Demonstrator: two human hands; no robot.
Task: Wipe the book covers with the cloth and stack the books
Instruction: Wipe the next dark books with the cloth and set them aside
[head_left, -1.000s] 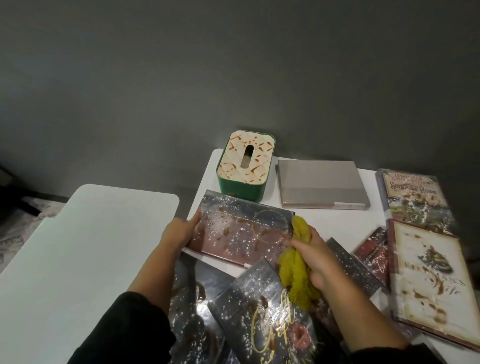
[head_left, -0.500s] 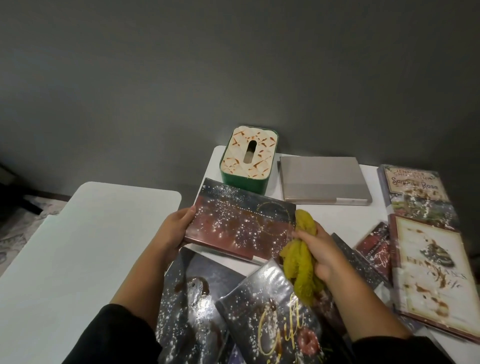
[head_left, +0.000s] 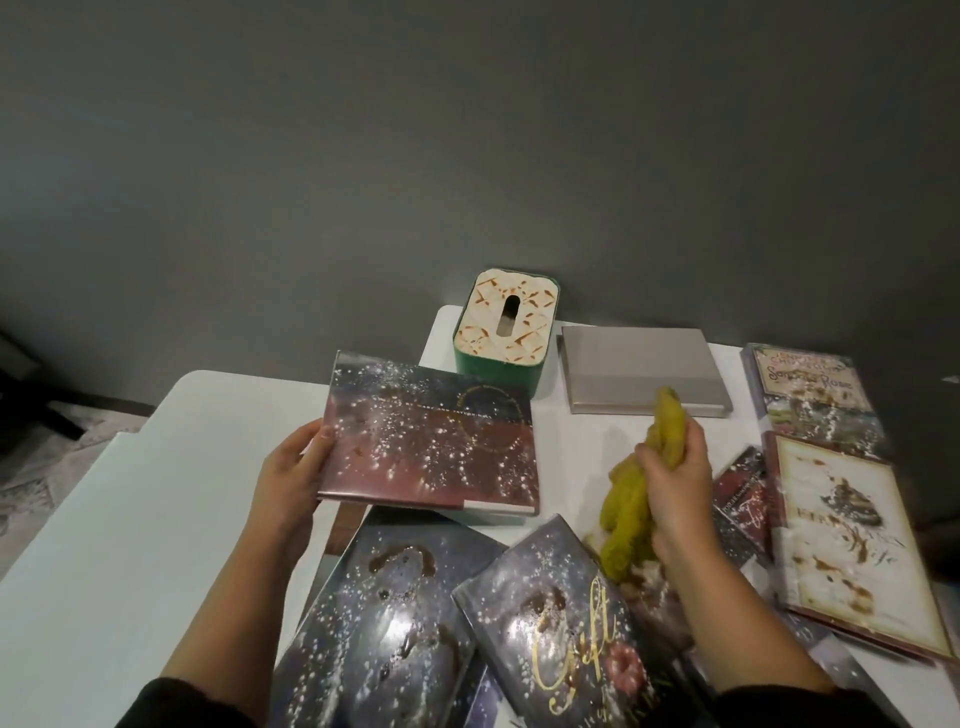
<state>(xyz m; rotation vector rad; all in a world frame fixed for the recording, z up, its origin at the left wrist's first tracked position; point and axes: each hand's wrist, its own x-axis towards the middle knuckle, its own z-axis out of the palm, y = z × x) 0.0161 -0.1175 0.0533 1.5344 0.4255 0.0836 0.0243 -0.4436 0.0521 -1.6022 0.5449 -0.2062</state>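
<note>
Book (head_left: 431, 441) in left hand (head_left: 288, 480), cloth (head_left: 631, 499) in right hand (head_left: 675, 493)

We seem to be in a home room: plain white tables (head_left: 130, 519) against a bare grey wall (head_left: 467, 156), a green tissue box with a patterned cream lid (head_left: 504, 332) beyond the hands, patterned rug (head_left: 31, 467) far left.

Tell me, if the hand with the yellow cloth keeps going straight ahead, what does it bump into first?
Probably the grey box. The right hand holding the yellow cloth points toward it, with only bare table between, though depth is hard to judge.
</note>
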